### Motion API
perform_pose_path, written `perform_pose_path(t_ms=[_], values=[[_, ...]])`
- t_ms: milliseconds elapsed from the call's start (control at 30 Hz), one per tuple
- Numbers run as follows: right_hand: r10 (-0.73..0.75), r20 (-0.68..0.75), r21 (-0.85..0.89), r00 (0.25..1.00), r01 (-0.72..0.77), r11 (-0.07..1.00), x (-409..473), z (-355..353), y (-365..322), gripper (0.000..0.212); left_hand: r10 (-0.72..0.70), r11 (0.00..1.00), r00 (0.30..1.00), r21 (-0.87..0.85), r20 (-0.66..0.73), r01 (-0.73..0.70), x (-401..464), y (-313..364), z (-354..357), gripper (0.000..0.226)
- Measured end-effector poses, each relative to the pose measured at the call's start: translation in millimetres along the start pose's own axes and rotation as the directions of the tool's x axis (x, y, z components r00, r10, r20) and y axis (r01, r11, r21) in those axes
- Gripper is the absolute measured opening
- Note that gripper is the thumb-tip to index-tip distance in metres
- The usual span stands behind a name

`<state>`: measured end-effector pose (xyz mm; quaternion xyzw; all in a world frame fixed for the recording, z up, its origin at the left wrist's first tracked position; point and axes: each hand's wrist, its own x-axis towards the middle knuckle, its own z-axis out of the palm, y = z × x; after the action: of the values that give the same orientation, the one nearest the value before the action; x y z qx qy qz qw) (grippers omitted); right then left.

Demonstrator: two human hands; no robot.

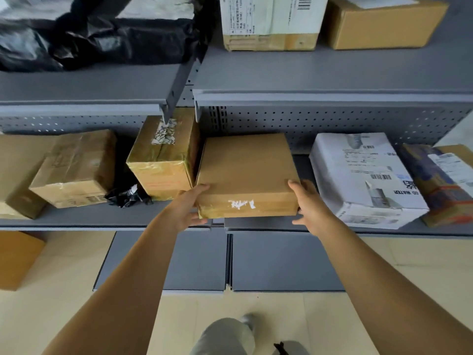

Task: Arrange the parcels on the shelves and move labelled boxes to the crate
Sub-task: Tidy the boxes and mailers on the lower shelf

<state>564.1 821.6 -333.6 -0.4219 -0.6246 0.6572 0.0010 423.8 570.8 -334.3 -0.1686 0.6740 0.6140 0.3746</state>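
Note:
A flat brown cardboard box (247, 172) with white label scraps on its front sits at the front edge of the middle grey shelf (102, 216). My left hand (190, 208) grips its near left corner, thumb on top and fingers underneath. My right hand (308, 203) grips its near right corner the same way. The box lies between a taped yellowish box (162, 160) on its left and a white labelled parcel (363, 178) on its right.
Further left on this shelf are a plastic-wrapped brown box (76, 170) and a crumpled black bag (128, 196). A dark wrapped parcel (442, 183) lies far right. The upper shelf (320, 73) carries black bags (102, 37), a labelled box (271, 21) and a brown box (384, 24). A low grey shelf (281, 262) juts out below.

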Motion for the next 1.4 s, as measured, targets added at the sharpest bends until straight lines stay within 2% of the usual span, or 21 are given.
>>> perform_pose_path(t_ms=[100,200,233,367,400,500,533,600,667,767,833,900,967,1033,1133,1200,1267,1400], values=[[0.001,0.035,0.139,0.999,-0.006,0.99,-12,-9,4,0.039,0.039,0.994,0.997,-0.103,0.073,-0.032,-10,-16,-2,0.069],[0.023,0.133,0.194,0.991,-0.049,0.98,-27,-21,12,0.066,0.125,0.977,0.985,-0.185,0.117,-0.103,-25,-35,-5,0.055],[0.02,0.172,0.206,0.985,-0.056,0.977,-33,-26,16,0.069,0.151,0.971,0.98,-0.206,0.128,-0.123,-32,-42,-5,0.05],[-0.029,0.24,0.271,0.97,-0.038,0.962,-57,-53,38,0.041,0.182,0.973,0.962,-0.182,0.205,-0.146,-62,-66,-5,0.067],[-0.051,0.238,0.275,0.97,-0.017,0.961,-62,-60,44,0.039,0.171,0.978,0.96,-0.157,0.222,-0.138,-69,-72,-4,0.066],[-0.09,0.231,0.296,0.969,0.019,0.955,-78,-74,57,0.037,0.13,0.991,0.958,-0.059,0.257,-0.119,-96,-87,4,0.041],[-0.09,0.231,0.29,0.969,0.02,0.957,-82,-78,61,0.037,0.127,0.992,0.962,-0.046,0.243,-0.119,-102,-92,6,0.04],[-0.06,0.236,0.286,0.97,-0.01,0.958,-90,-85,66,0.038,0.119,0.992,0.975,-0.074,0.186,-0.107,-112,-100,9,0.046],[0.021,0.255,0.303,0.967,-0.101,0.948,-95,-90,72,0.041,0.105,0.989,0.982,-0.118,0.16,-0.086,-125,-100,13,0.048],[0.115,0.319,0.289,0.941,-0.212,0.934,-104,-99,80,0.046,0.091,0.991,0.97,-0.119,0.227,-0.065,-145,-90,23,0.053],[0.143,0.354,0.274,0.924,-0.248,0.929,-108,-104,84,0.044,0.128,0.99,0.97,-0.087,0.206,-0.112,-160,-80,33,0.058],[0.145,0.306,0.176,0.941,-0.205,0.963,-111,-103,83,0.037,0.228,0.974,0.97,-0.029,0.091,-0.226,-171,-72,42,0.082],[0.069,0.18,-0.005,0.981,-0.069,0.998,-116,-97,74,0.034,0.383,0.919,0.924,0.109,-0.005,-0.38,-182,-67,51,0.102],[-0.076,0.128,-0.087,0.989,0.088,0.992,-124,-87,58,0.042,0.539,0.82,0.841,0.255,-0.042,-0.513,-192,-66,61,0.119],[-0.288,0.252,-0.059,0.924,0.312,0.948,-145,-67,25,0.055,0.754,0.589,0.656,0.473,-0.03,-0.655,-208,-72,79,0.127],[-0.354,0.381,0.021,0.854,0.375,0.927,-157,-51,3,0.076,0.837,0.43,0.548,0.618,0.001,-0.658,-216,-78,91,0.126],[-0.372,0.431,0.118,0.822,0.357,0.927,-167,-37,-16,0.089,0.886,0.299,0.463,0.732,0.025,-0.612,-218,-83,101,0.125],[-0.408,0.369,0.206,0.835,0.355,0.912,-180,-20,-26,0.084,0.96,0.097,0.276,0.873,0.045,-0.478,-214,-91,114,0.118]])
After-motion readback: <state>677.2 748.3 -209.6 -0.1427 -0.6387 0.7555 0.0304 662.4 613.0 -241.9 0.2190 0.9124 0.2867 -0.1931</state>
